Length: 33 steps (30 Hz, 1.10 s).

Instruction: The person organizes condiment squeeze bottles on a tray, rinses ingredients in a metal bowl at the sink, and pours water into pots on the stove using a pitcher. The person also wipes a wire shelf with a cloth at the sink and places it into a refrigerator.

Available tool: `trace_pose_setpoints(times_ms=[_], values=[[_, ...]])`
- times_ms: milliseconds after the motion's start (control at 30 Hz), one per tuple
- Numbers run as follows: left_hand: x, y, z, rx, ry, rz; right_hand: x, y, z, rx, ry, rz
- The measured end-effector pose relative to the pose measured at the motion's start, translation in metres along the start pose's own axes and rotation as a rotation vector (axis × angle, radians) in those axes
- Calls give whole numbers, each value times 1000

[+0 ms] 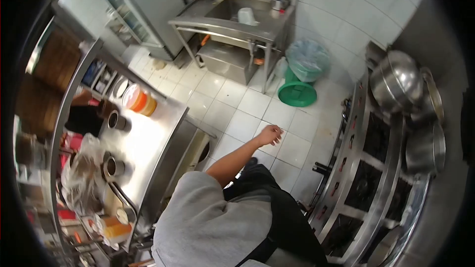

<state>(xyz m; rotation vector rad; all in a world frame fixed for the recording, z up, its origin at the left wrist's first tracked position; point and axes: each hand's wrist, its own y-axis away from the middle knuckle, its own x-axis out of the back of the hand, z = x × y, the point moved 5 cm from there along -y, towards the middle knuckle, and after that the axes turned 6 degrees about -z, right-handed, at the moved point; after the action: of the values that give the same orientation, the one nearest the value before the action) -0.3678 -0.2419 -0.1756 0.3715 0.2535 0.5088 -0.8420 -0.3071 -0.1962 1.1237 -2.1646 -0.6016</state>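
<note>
My left hand [270,135] hangs over the white tiled floor in front of my body, fingers loosely bent and a little apart. Nothing shows in it, and it touches no object. Its bare forearm comes out of a grey short sleeve, beside a black apron [292,212]. Nearest to it lie the floor tiles [247,101] and, farther off, a green round lid or base [297,94] by a bin lined with a clear bag [308,60]. My right hand is out of the picture.
On the right runs a gas stove [363,185] with big metal pots [397,81] behind it. To the left stands a steel counter [163,123] holding metal cups [117,120], an orange-and-white tub [139,100] and plastic bags [83,183]. Ahead is a steel sink [217,17], beside a glass-door fridge [148,7].
</note>
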Motion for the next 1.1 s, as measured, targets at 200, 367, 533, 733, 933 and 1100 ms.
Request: trace_pose_setpoints(times_ms=[200,367,533,733,933,1100], values=[[146,153,18,-308,195,671,-6,-62,-28,-120,109,-272],[286,327,-14,-532,287,1477,-39,-125,-82,-176,198,-416],[430,459,21,-873,367,1884,-71,-183,-167,-48,216,-459],[630,471,3,-392,436,1683,-98,-177,-275,96,262,-307],[728,443,-60,-123,755,1414,-57,-148,-255,9,301,-227],[787,445,-107,-197,655,1201,-7,-133,-164,162,555,-385]])
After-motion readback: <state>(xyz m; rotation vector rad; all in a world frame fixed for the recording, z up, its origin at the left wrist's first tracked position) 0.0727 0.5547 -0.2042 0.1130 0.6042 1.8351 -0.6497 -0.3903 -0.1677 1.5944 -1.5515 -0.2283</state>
